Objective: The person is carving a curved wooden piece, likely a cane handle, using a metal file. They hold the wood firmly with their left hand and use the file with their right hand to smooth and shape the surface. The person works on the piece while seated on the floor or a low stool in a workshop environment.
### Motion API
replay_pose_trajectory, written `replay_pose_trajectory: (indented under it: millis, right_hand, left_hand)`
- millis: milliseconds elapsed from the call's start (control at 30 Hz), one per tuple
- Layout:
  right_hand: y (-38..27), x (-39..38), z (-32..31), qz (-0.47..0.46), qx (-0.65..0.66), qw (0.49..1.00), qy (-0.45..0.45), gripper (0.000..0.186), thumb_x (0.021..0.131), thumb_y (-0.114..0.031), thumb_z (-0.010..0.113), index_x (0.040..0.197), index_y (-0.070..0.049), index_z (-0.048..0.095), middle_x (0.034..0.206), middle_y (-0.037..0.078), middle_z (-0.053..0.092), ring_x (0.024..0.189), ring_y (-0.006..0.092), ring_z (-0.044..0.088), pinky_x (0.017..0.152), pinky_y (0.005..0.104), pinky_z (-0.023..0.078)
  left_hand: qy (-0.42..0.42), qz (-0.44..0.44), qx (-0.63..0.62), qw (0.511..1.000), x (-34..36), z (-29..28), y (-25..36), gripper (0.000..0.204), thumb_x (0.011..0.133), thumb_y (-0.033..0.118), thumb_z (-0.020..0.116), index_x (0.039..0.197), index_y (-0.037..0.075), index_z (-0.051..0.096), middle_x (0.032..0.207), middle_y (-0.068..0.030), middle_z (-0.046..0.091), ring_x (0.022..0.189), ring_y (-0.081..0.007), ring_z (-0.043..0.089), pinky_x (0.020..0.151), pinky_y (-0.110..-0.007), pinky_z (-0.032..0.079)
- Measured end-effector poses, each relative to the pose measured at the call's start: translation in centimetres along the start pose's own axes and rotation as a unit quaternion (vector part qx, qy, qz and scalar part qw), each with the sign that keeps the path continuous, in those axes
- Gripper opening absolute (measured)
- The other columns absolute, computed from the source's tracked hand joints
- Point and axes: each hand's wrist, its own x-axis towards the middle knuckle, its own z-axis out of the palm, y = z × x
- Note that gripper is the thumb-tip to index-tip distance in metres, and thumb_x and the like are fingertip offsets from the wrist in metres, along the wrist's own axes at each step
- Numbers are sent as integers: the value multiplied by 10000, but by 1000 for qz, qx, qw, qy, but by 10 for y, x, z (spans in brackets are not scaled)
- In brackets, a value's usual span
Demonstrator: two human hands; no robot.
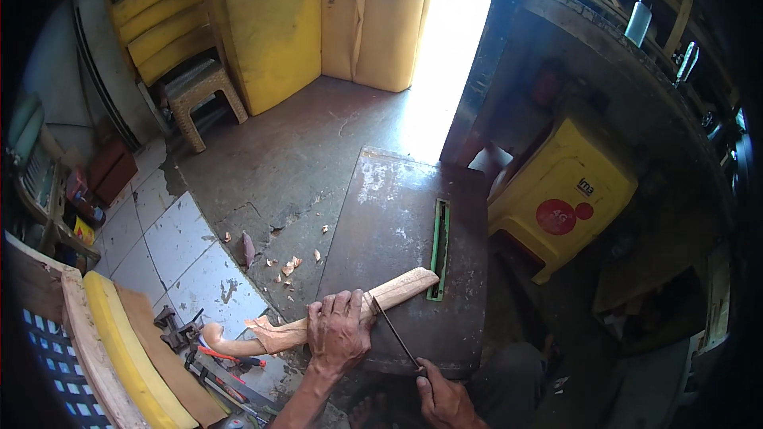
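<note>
Yellow padded panels (270, 24) stood at the back, cut off by the upper edge. Next came a dark, scuffed low table (381, 230), then a yellow plastic stool (600, 175) in shadow, bearing dark lettering and red round marks with pale print. Across the table's near part lay a carved wooden piece (405, 287), jutting past the left side. The left hand (340, 330) gripped its middle, covering that stretch; the right hand (445, 399) clasped a thin dark tool (397, 338), its handle mostly hidden.
</note>
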Motion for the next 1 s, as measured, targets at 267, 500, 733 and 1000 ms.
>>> replay_pose_trajectory:
  millis: [267, 500, 733, 1000]
  right_hand:
    - [-10, -2, -4, 82, -30, 995, -53, 320, 1073, -209, 539, 1338, -36, 586, 890, 300, 690, 740, 491, 685, 597, 512, 534]
    - [-15, 99, 31, 120, -100, 981, -116, 244, 1032, -260, 566, 1135, -43, 522, 770, 308, 677, 732, 529, 670, 634, 624, 527]
    - [-20, 89, 25, 66, -48, 995, -49, 207, 1052, -264, 530, 1081, -61, 553, 724, 310, 652, 716, 538, 655, 603, 628, 516]
    - [-5, 10, -9, 12, -80, 996, -46, 243, 1069, -201, 540, 1210, -16, 613, 835, 305, 675, 702, 490, 678, 526, 537, 502]
  left_hand:
    - [-6, -40, 26, 999, -8, 8, 7, 568, 783, 208, 723, 1311, 29, 613, 1189, -84, 592, 1118, -259, 555, 1016, -478, 355]
    - [22, -22, 37, 999, -13, 14, 9, 490, 833, 264, 671, 1261, 26, 663, 1156, -86, 605, 1110, -255, 560, 1008, -480, 359]
    - [45, -82, -18, 995, -13, 6, 14, 509, 843, 312, 733, 1274, 50, 667, 1174, -84, 620, 1125, -274, 565, 1038, -485, 359]
    - [53, -93, -46, 993, -8, 5, 16, 531, 773, 208, 778, 1272, 67, 664, 1163, -74, 629, 1132, -280, 566, 1045, -485, 351]
